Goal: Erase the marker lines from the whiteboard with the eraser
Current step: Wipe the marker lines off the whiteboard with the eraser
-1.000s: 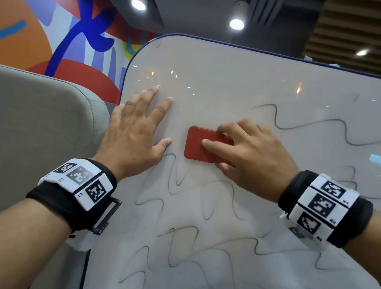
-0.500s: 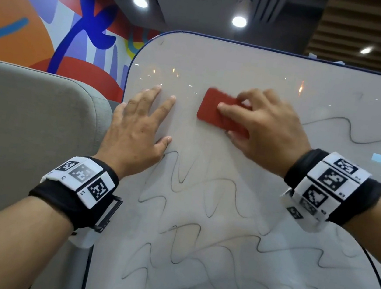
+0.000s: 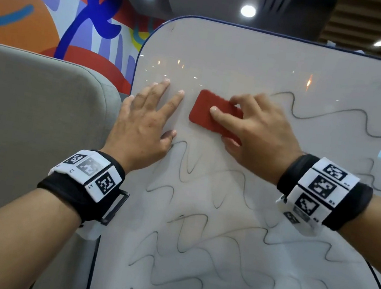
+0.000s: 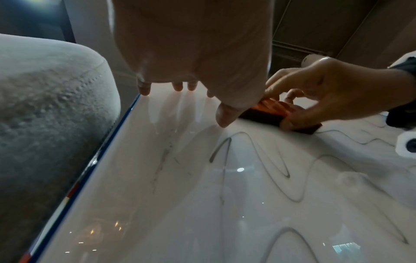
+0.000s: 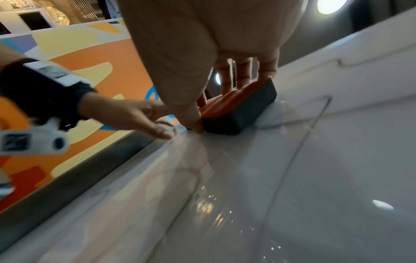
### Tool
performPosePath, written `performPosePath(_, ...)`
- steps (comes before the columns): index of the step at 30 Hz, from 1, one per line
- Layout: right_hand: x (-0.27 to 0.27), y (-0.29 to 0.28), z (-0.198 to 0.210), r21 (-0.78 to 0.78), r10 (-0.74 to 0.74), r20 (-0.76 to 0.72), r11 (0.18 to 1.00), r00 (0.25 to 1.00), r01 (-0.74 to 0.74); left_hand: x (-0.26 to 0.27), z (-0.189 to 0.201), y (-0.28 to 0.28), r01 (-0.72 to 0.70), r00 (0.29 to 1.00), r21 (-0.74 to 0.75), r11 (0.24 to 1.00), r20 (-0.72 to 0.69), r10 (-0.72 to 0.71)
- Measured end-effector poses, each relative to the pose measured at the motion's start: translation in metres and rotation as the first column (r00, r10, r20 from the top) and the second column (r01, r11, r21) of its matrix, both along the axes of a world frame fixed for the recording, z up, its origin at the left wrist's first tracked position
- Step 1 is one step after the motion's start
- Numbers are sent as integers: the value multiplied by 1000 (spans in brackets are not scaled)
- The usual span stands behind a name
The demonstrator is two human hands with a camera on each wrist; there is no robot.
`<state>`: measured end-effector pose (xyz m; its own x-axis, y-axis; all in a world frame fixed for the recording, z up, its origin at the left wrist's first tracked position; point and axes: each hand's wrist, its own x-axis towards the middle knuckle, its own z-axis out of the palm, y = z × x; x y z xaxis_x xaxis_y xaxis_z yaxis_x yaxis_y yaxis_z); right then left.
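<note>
A white whiteboard (image 3: 257, 63) with a dark blue rim fills the right of the head view, with wavy black marker lines (image 3: 330, 115) across its right and lower parts. My right hand (image 3: 257, 134) grips a red eraser (image 3: 206, 112) with a dark felt base (image 5: 238, 115) and presses it flat on the board's upper left area. In the left wrist view the eraser (image 4: 270, 110) lies just right of my thumb. My left hand (image 3: 143, 123) lies flat on the board near its left edge, fingers spread and straight, a short gap left of the eraser.
A grey padded seat back (image 3: 28, 121) stands against the board's left edge. Behind it is a wall with an orange, red and blue mural (image 3: 32, 7). Ceiling lamps (image 3: 248, 10) shine above the board's top edge.
The right hand carried the eraser up and to the right, then back down and left toward the left hand, wiping away the left end of the top line. The left hand stayed in place.
</note>
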<state>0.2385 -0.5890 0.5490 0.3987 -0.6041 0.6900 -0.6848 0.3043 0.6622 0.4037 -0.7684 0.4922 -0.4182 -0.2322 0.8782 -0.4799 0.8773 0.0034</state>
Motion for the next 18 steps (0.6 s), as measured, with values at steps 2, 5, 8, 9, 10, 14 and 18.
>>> performPosePath(2, 1, -1, -22, 109, 4, -73, 994, 997, 4, 1, -4, -2, 3, 1000, -16, 1000, -3, -3)
performPosePath(5, 2, 0, -17, 158, -9, -95, 987, 995, 24, 4, -9, -6, -1, 1000, -29, 1000, 20, 1)
performPosePath(8, 2, -3, 7, 13, -21, 3, 1000, 1000, 21, 7, -13, -7, 0, 999, -34, 999, 32, 1)
performPosePath(9, 3, -4, 8, -25, -18, 35, 1000, 999, 18, 8, -14, -7, -1, 999, -36, 999, 34, 2)
performPosePath(10, 4, -6, 4, -43, -8, 45, 999, 999, 10, 8, -16, -8, -1, 999, -36, 999, 38, 2)
performPosePath(14, 7, -10, -39, 155, 27, -82, 988, 996, -14, 11, -21, -11, 8, 999, -53, 999, 50, -6)
performPosePath(18, 9, -10, -17, 159, 15, -68, 987, 998, -4, 12, -23, -12, 12, 998, -53, 999, 57, -9)
